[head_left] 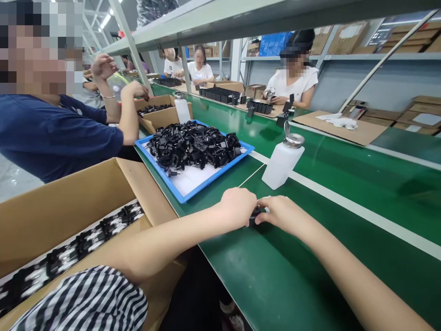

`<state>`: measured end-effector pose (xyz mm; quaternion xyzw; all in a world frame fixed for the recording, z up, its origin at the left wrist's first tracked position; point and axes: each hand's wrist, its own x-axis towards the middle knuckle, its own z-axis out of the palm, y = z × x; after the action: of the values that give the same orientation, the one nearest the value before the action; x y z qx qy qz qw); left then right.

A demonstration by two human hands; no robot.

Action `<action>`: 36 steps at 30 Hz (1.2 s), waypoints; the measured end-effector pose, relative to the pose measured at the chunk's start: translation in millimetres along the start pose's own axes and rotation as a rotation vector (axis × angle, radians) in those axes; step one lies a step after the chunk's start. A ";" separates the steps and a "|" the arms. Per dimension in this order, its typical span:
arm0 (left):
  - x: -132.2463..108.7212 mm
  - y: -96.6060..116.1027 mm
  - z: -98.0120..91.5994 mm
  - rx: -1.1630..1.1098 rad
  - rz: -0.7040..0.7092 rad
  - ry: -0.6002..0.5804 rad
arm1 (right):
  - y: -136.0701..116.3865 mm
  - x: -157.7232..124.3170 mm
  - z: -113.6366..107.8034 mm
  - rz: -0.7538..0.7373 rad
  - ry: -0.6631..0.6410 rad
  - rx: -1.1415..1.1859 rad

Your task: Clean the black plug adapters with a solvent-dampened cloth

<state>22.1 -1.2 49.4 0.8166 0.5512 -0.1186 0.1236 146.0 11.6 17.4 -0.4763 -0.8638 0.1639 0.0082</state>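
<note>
My left hand (237,207) and my right hand (280,212) meet over the green belt (310,257), both closed around a small black plastic part (255,215) that shows only between the fingers. Just beyond them stands a white dispenser bottle (281,161) with a metal top. To the left of it, a blue tray (193,191) holds a heap of several black plastic parts (195,145).
An open cardboard box (69,202) at my left holds rows of black parts. A co-worker in a dark blue shirt (51,133) sits beside the tray near another box and bottle (182,108). People work across the belt, by cardboard sheets (339,128) and black trays.
</note>
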 end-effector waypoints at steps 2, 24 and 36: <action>-0.2 3.2 -0.9 0.006 0.015 -0.008 | 2.7 -3.6 3.9 0.000 0.026 0.134; -16.1 18.4 4.6 -0.031 0.125 -0.040 | -8.7 -23.6 0.6 0.097 -0.074 0.198; 10.7 -16.6 29.0 -0.242 0.215 0.221 | -18.5 -14.8 -14.5 -0.011 -0.004 -0.133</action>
<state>8.9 4.5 17.4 0.8581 0.4811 0.0527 0.1716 141.4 -5.8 38.6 -0.4706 -0.8755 0.1072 -0.0244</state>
